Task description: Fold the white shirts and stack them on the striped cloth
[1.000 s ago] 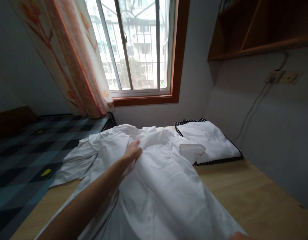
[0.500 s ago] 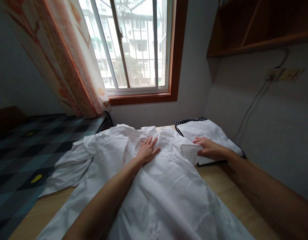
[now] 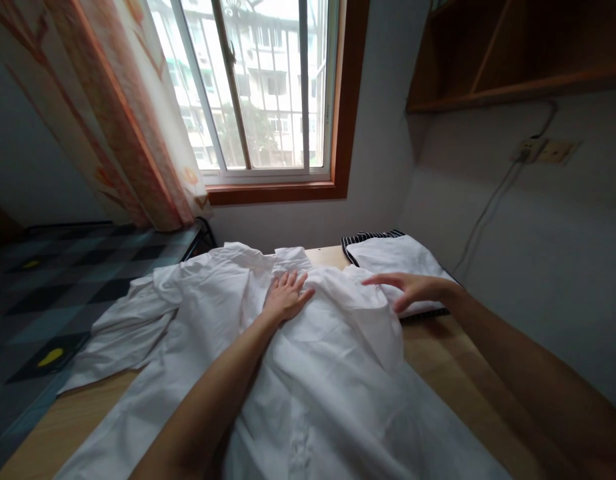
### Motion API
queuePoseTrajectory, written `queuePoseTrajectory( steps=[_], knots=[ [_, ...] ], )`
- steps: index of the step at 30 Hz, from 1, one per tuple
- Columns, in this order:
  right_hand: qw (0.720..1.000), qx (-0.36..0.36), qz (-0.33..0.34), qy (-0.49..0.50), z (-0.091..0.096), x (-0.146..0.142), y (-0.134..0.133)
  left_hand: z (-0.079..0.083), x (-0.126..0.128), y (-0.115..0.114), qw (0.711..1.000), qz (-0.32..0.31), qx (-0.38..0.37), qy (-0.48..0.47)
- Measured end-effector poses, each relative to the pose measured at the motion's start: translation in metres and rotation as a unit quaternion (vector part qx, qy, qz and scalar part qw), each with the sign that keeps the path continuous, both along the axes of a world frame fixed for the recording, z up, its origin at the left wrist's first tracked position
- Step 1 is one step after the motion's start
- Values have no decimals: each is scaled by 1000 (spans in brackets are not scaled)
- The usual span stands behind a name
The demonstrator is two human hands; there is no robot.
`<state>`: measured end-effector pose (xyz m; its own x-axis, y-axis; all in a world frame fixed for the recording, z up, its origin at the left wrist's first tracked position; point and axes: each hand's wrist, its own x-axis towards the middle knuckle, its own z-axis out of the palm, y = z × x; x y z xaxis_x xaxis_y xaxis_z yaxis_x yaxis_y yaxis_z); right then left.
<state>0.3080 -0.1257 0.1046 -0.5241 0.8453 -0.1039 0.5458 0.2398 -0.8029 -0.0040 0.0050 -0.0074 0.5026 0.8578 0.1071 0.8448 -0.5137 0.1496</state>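
Note:
A white shirt (image 3: 333,373) lies spread over the wooden table (image 3: 468,373), its collar toward the window. My left hand (image 3: 285,297) rests flat on the cloth near the collar, fingers stretched out. My right hand (image 3: 413,290) hovers at the shirt's right shoulder with fingers extended, over a fold of fabric turned inward. The left sleeve (image 3: 123,327) hangs crumpled off the table's left side.
A folded white garment (image 3: 393,257) lies on a black-and-white striped one at the table's far right, against the wall. A checkered bed (image 3: 48,293) stands to the left. Window, curtain (image 3: 123,113), wall shelf (image 3: 498,60) and a socket with cable (image 3: 528,150) surround the table.
My right hand came into view and folded the shirt's right shoulder inward. My left hand went from gripping the cloth to lying flat near the collar.

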Motion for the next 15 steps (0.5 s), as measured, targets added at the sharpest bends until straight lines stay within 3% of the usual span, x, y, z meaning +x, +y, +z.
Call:
queuePoseTrajectory(
  steps=[2,4,6,8,10,12,15],
  knots=[
    [994,7,12,-104,-23,7,-3,0,0,1,1000,-3,-4,3],
    [980,87,-7,-179,-39,3,-8,0,0,2,1000,-4,-7,4],
    [963,163,-20,-214,-42,-9,-16,0,0,3,1000,-4,-9,6],
    [967,170,-2,-192,-28,-19,-27,-1,0,4,1000,-4,-10,6],
    [978,153,-23,-141,0,-16,-42,-1,0,3,1000,-4,-11,6],
    [967,178,-141,-115,31,4,-57,-1,1,3,1000,-5,-9,6],
    [906,208,-317,-188,58,60,-74,1,1,1,1000,-7,-7,9]
  ],
)
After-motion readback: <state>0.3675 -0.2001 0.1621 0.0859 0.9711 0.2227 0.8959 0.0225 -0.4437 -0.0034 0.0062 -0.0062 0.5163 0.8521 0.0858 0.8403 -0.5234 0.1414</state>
